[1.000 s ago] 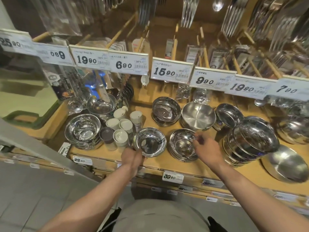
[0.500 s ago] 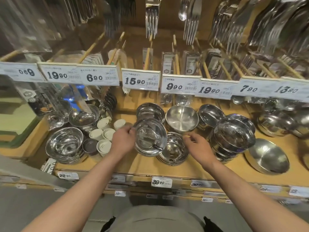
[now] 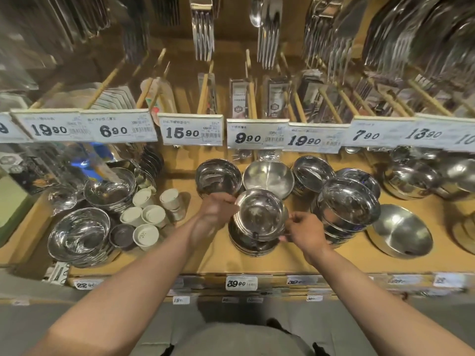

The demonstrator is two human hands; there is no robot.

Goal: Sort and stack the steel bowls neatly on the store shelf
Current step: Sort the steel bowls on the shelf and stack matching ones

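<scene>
Steel, shiny and shallow, the bowl (image 3: 261,214) sits tilted on top of a low stack of like bowls (image 3: 250,244) near the front middle of the wooden shelf (image 3: 295,263). The left hand (image 3: 217,210) grips its far-left rim, fingers curled over the edge, while the right hand (image 3: 304,231) pinches the near-right rim between fingertips. The bowl looks not yet nested; its rim rides higher on one side. If either hand lets go early, it could slide off the slick stack and clatter onto the shelf, or settle crooked. Just right, a taller leaning stack (image 3: 345,211) stands close to the right wrist, and a careless elbow could tip it. Farther left, small white cups (image 3: 147,214) cluster beside a wide bowl stack (image 3: 79,235). Price tags (image 3: 191,129) hang along the rail above, with forks (image 3: 203,29) higher up.
</scene>
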